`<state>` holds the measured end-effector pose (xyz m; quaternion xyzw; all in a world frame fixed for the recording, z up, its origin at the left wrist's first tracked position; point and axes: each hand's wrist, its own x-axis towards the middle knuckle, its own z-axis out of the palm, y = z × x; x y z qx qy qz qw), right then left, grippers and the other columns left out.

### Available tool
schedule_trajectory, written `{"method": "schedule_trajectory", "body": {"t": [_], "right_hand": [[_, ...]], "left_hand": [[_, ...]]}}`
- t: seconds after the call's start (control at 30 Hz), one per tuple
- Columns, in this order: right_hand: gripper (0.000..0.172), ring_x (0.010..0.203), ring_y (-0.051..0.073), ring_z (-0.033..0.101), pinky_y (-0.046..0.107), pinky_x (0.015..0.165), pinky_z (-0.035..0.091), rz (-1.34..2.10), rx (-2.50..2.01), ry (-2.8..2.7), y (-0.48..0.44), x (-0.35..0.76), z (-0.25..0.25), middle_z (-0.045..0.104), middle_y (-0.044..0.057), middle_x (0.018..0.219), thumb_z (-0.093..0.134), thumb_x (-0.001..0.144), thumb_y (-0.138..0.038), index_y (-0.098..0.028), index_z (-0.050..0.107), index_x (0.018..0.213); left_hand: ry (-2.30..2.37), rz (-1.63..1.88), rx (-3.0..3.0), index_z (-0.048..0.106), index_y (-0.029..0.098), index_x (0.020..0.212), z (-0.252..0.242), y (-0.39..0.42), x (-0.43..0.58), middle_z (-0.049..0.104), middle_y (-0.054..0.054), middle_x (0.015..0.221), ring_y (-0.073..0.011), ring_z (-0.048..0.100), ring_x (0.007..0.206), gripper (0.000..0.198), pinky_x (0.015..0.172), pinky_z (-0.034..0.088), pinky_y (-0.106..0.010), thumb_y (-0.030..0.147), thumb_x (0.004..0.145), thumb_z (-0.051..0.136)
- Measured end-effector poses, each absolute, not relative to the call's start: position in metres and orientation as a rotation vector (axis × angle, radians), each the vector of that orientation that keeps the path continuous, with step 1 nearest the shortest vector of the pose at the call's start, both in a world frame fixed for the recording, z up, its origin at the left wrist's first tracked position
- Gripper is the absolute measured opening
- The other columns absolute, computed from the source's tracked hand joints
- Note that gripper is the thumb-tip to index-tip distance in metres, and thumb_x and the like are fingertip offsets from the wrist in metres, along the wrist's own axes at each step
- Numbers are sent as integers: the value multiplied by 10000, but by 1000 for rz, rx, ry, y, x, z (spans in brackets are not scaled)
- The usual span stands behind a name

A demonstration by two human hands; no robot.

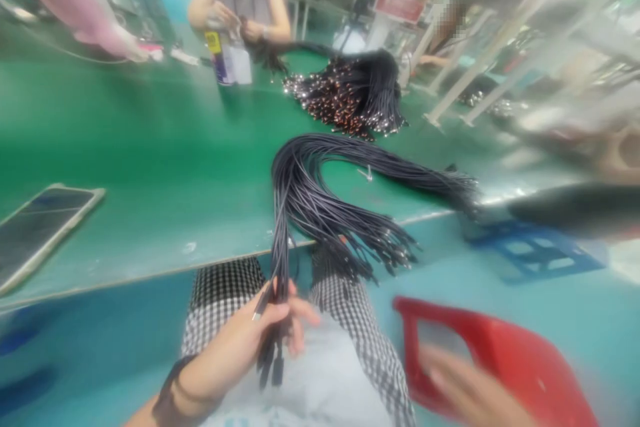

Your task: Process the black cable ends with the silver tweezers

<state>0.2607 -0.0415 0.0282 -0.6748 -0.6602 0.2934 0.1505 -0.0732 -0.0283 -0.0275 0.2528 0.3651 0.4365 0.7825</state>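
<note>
A bundle of long black cables [310, 197] arches over the near edge of the green table, its loose ends fanned out to the right. My left hand [283, 320] is closed around several strands of it above my lap, with dark connector ends hanging below the fingers. One connector with a bright metal tip [259, 309] sticks out beside the thumb. At the lower right, my right hand [460, 380] is smeared by motion in front of a red plastic piece [515, 347] with an opening in it. Whether its fingers touch that piece I cannot tell.
A phone [45, 220] lies at the table's left edge. Farther back are a big heap of black cables [370, 90] and a can with a yellow label [220, 57]. Another person [245, 13] works across the table. A blue plastic crate [540, 250] is at right.
</note>
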Motion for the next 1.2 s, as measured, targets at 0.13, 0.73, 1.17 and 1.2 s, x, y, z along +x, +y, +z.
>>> {"method": "schedule_trajectory", "body": {"t": [0.13,0.73,1.17,1.2], "right_hand": [[315,1001,222,708,333,887,558,442,-1940,-2060,65,227,42,767,36,1044,443,990,-397,-250,721,979],[220,1082,246,642,485,952,521,117,-1740,-2392,279,173,-5,666,83,1179,658,915,-268,-156,651,1104],[182,944,215,723,432,910,580,544,-1113,-1416,133,183,9,750,38,1014,676,834,-208,-215,725,1009],[165,954,209,719,434,924,576,676,-1024,-1304,122,179,5,746,27,1005,680,825,-181,-228,731,975]], "left_hand": [[1055,901,554,589,154,965,-38,-34,-70,753,-155,1004,-196,668,738,258,698,514,-323,383,879,671],[1129,954,491,619,124,1120,-24,-45,-95,749,-179,1024,-255,724,794,418,612,522,-312,489,920,578],[1386,696,803,671,159,928,-47,-38,-89,754,-84,893,-226,672,770,239,710,504,-335,359,812,732],[1406,692,826,671,168,914,-47,-39,-89,742,-60,860,-216,657,758,220,705,492,-323,352,811,733]]}}
